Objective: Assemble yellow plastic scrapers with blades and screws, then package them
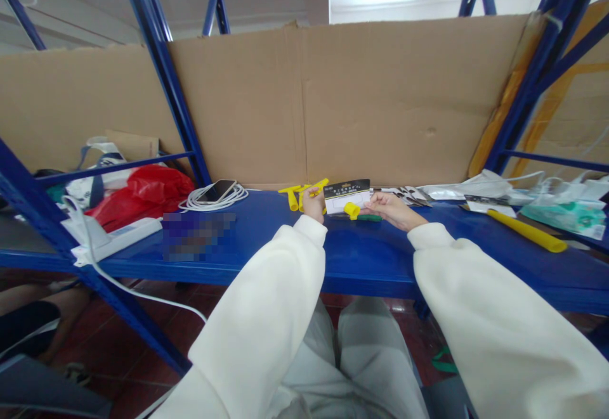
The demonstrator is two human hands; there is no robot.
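Observation:
A black and white printed card [347, 196] is held up over the blue table. Its right edge is pinched in the fingers of my right hand [391, 210]. My left hand [313, 203] is closed around a yellow piece [322, 186] at the card's left side. A short yellow tube [351, 210] shows in front of the card's lower edge. Behind my left hand lie more yellow T-shaped pieces [292, 198]. Under the card, a dark green object [370, 218] lies on the table, partly hidden.
Left on the blue table [266, 216] are a coiled white cable [190, 203] with a phone, a power strip [128, 236] and a red bag [143, 194]. Rightward lie a yellow tube [528, 232] and plastic packets [566, 215]. Cardboard [380, 96] stands behind.

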